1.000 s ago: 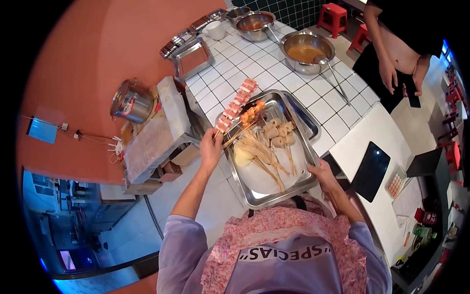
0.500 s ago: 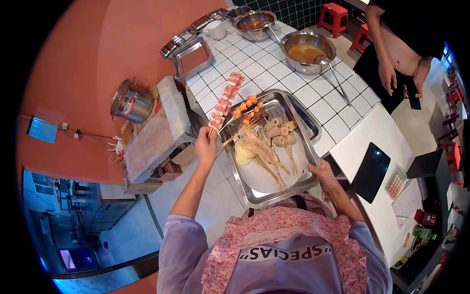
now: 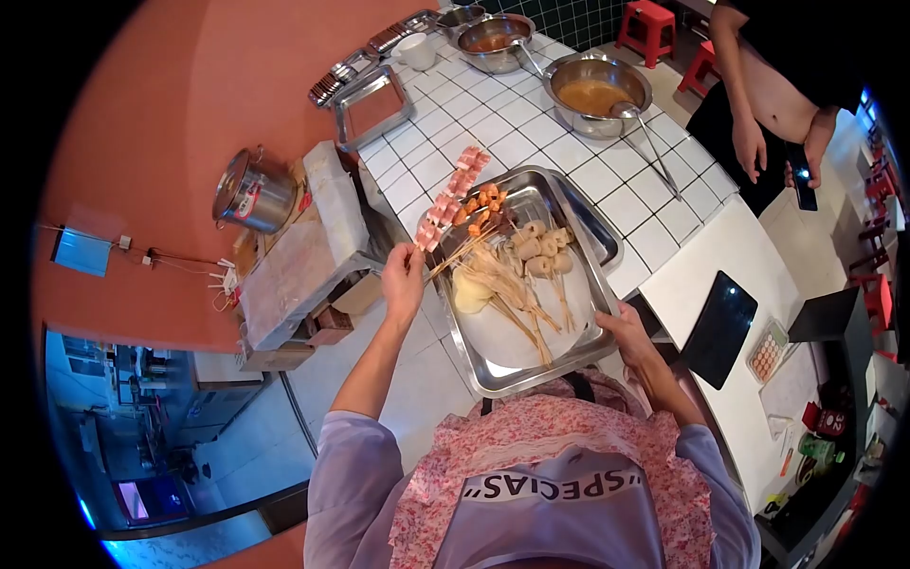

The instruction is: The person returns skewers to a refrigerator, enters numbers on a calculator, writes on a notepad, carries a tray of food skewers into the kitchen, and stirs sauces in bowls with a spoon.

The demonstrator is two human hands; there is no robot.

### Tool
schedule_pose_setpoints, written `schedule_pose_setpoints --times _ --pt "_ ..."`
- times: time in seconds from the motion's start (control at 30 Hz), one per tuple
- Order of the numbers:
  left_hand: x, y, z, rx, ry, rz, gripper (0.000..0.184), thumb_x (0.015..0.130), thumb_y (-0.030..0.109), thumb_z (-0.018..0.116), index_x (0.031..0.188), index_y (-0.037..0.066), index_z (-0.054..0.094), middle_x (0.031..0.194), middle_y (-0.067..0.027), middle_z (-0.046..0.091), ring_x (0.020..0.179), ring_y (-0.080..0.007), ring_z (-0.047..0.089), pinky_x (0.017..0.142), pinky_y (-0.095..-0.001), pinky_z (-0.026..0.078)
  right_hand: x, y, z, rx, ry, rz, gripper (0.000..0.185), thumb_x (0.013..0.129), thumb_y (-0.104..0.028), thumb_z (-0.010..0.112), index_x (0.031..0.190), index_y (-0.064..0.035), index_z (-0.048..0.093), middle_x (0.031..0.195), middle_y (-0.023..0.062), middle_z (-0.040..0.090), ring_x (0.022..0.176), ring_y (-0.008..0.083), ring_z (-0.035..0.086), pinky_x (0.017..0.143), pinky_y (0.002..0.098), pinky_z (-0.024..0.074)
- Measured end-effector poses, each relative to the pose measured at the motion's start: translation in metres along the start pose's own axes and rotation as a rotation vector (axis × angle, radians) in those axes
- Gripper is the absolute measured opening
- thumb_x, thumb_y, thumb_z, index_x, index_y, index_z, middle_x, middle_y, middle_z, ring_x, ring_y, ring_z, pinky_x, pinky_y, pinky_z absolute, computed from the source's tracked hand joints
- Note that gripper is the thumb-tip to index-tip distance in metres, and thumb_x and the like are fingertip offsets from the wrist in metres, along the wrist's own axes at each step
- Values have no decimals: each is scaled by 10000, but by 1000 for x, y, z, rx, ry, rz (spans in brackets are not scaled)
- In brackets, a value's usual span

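Pot: a lidded steel pot (image 3: 265, 201), far left, beside the wall.
Left hand (image 3: 403, 277): thumb and fingers pinched close around the thin stick ends of the meat skewers; whether they also grip the orange pieces' sticks, I cannot tell.
Meat skewers (image 3: 444, 211): pink and white pieces, slanting up along the tray's left side, held and not laid down; contact with the rim is unclear.
Pale yellow piece (image 3: 471, 290): already in the tray, at its left.
Orange pieces (image 3: 490, 196): skewered, at the tray's far end, their sticks pointing toward the left hand.
Tray (image 3: 531, 380): steel, shallow, held up in front of the apron (image 3: 555, 422), its near half bearing mostly bare sticks.
Pale strips (image 3: 506, 282): skewered, already lying mid-tray.
Tan rolls (image 3: 542, 248): skewered, already bunched right of the strips.
Right hand (image 3: 623, 328): fingers closed on the tray's right edge.
Tablet (image 3: 720, 330): black, on the white surface at right.
Another person's hand (image 3: 802, 175): around a phone, far right.
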State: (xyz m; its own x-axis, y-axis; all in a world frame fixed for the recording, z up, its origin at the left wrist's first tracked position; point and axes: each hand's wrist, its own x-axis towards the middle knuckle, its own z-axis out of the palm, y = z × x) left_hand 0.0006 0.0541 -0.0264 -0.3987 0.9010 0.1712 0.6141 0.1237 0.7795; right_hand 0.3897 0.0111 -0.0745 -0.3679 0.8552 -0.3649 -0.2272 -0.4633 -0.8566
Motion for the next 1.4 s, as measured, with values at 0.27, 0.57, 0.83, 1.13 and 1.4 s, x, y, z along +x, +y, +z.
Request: schedule_pose_setpoints --times 0.27,0.57,0.83,1.13,1.4 --pt "-2 7 0 -37 -13 114 147 862 163 564 858 18 588 762 -58 529 673 -146 498 628 -269 413 0 0 -2 23 2 30 405 808 -122 593 1193 -14 533 1022 42 619 866 119 568 775 257 441" --pt "-2 8 -3 -28 -73 53 183 875 180 551 842 0 570 732 -89 531 674 -179 507 638 -291 421 -1 -1 2 50 -16 26 423 816 -129 590 1216 -19 509 1030 50 621 873 124 580 787 264 455" --pt "-3 15 -4 45 75 159 162 894 150 551 854 -1 595 758 1 561 682 -67 468 611 -219 389 0 3 -2 1 -3 12 409 819 -162 594 1197 -20 524 1010 41 618 850 118 565 755 266 446" --pt "-6 21 -15 -255 139 99 170 917 178 537 876 23 593 771 28 564 696 -36 452 627 -190 371 6 8 -6 -10 17 19 418 813 -140 596 1202 -11 519 1030 52 615 873 133 567 789 261 438" --pt "-13 29 -39 -309 188 73 188 925 194 526 840 34 576 763 31 550 684 -33 438 623 -186 359 6 -6 -3 11 67 43 425 818 -84 574 1223 18 495 1062 67 612 924 133 567 839 267 427"
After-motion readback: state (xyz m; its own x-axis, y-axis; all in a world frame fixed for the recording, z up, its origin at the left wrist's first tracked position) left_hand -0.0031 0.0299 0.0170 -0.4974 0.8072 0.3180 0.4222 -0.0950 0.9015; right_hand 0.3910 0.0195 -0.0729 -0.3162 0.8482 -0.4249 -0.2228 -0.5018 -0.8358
